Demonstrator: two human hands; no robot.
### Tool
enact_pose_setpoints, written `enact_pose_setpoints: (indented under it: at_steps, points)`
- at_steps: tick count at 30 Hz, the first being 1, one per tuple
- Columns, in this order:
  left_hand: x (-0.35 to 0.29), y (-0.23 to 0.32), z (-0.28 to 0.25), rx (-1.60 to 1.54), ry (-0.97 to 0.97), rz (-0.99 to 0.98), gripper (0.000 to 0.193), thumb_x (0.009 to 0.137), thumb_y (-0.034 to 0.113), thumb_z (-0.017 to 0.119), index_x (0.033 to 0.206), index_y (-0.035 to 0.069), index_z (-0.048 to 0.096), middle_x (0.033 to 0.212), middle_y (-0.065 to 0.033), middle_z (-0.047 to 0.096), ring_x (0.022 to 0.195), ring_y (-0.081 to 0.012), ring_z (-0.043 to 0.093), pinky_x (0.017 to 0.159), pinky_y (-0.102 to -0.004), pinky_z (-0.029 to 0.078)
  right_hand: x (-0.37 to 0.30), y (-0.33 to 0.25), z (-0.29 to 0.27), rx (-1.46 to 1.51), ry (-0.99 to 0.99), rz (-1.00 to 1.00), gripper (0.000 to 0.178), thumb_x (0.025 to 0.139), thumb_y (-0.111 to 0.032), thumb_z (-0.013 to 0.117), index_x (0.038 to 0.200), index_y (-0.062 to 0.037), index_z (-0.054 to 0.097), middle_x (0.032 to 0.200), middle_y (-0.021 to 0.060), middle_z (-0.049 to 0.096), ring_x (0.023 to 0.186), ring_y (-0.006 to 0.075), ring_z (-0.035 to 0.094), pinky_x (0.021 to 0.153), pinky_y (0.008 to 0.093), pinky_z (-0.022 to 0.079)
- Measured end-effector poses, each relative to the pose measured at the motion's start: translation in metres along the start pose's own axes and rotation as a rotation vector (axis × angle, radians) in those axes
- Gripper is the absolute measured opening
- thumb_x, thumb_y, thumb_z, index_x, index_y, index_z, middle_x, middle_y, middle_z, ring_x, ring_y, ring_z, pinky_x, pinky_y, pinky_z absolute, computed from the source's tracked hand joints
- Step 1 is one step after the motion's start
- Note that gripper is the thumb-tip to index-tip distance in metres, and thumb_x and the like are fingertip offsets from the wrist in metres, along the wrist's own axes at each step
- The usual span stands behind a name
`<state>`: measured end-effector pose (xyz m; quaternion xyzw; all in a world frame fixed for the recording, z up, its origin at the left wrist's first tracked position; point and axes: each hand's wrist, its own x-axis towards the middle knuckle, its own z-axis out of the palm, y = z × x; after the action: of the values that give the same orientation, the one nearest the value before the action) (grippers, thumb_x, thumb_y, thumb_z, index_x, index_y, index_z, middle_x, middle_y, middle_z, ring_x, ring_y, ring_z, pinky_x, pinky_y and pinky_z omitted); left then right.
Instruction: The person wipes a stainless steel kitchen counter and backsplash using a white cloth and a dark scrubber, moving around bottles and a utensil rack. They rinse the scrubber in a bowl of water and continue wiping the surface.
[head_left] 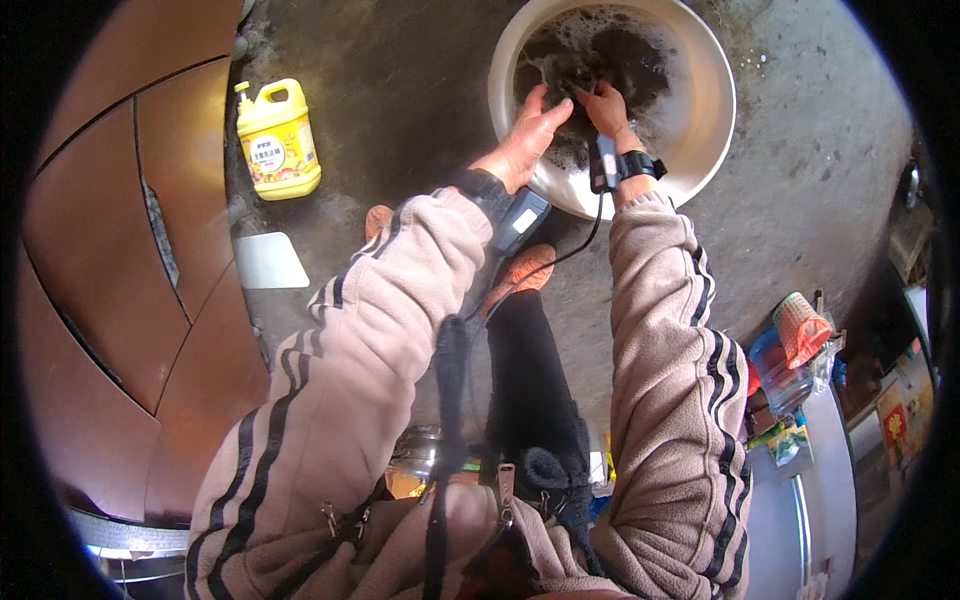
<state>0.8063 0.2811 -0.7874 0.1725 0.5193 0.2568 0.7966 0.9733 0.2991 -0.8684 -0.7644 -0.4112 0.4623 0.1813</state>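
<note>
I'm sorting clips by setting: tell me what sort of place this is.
Probably a household washing or utility area: a wide pale tub of dark, sudsy water stands on a stained grey floor, with a yellow pump jug nearby.

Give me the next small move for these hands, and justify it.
Probably bring the right hand slightly closer to the left hand and rub through the dark, foamy water: both hands already reach into the pale basin, near each other. Whether they hold anything is unclear.
</note>
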Motion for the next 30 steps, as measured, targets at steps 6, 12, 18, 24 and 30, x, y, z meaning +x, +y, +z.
enact_pose_setpoints:
  at_steps: [6, 12, 18, 24, 30]
  points:
    - [-0.003, 0.022, 0.015, -0.356, 0.147, -0.096, 0.043, 0.094, 0.051, 0.057, 0.122, 0.019, 0.049, 0.127, -0.0032, 0.053, 0.115, -0.0216, 0.051, 0.101, -0.0456, 0.039, -0.090, -0.074, -0.038, 0.976, -0.330, 0.068, 0.031, 0.100, -0.024, 0.052, 0.119, -0.0013, 0.058, 0.115, 0.0058, 0.063, 0.107, 0.0158, 0.056, 0.099, 0.0335, 0.040]
    - [-0.066, 0.070, 0.061, -0.399, -0.018, 0.066, 0.029, 0.101, 0.018, 0.046, 0.127, 0.008, 0.052, 0.120, -0.0089, 0.060, 0.107, -0.0184, 0.060, 0.093, -0.0320, 0.049, -0.188, -0.148, -0.063, 0.676, -0.002, -0.096, 0.021, 0.098, -0.024, 0.058, 0.096, -0.0041, 0.065, 0.082, -0.0044, 0.058, 0.074, 0.0048, 0.048, 0.066, 0.0204, 0.039]
    - [-0.119, 0.110, 0.099, -0.458, -0.022, 0.081, 0.023, 0.102, 0.015, 0.045, 0.123, 0.006, 0.048, 0.112, -0.0090, 0.059, 0.101, -0.0160, 0.058, 0.090, -0.0311, 0.049, -0.207, -0.177, -0.056, 0.472, 0.555, -0.176, 0.016, 0.087, -0.007, 0.070, 0.100, -0.0020, 0.062, 0.087, -0.0001, 0.063, 0.075, 0.0071, 0.056, 0.068, 0.0228, 0.048]
    - [-0.144, 0.127, 0.123, -0.371, -0.053, 0.091, 0.019, 0.102, 0.018, 0.048, 0.117, 0.009, 0.052, 0.100, -0.0022, 0.057, 0.087, -0.0102, 0.055, 0.078, -0.0247, 0.048, -0.209, -0.213, -0.103, 0.965, 0.510, -0.083, 0.068, 0.092, -0.018, 0.066, 0.146, -0.0038, 0.027, 0.132, 0.0128, 0.051, 0.120, 0.0229, 0.051, 0.104, 0.0356, 0.041]
    - [-0.151, 0.131, 0.145, -0.244, -0.184, 0.082, 0.028, 0.104, 0.025, 0.044, 0.117, 0.003, 0.054, 0.113, -0.0091, 0.060, 0.103, -0.0176, 0.057, 0.090, -0.0312, 0.048, -0.228, -0.236, -0.140, 0.970, 0.311, -0.184, 0.028, 0.093, -0.014, 0.065, 0.117, -0.0022, 0.061, 0.113, 0.0108, 0.067, 0.105, 0.0200, 0.063, 0.093, 0.0327, 0.050]
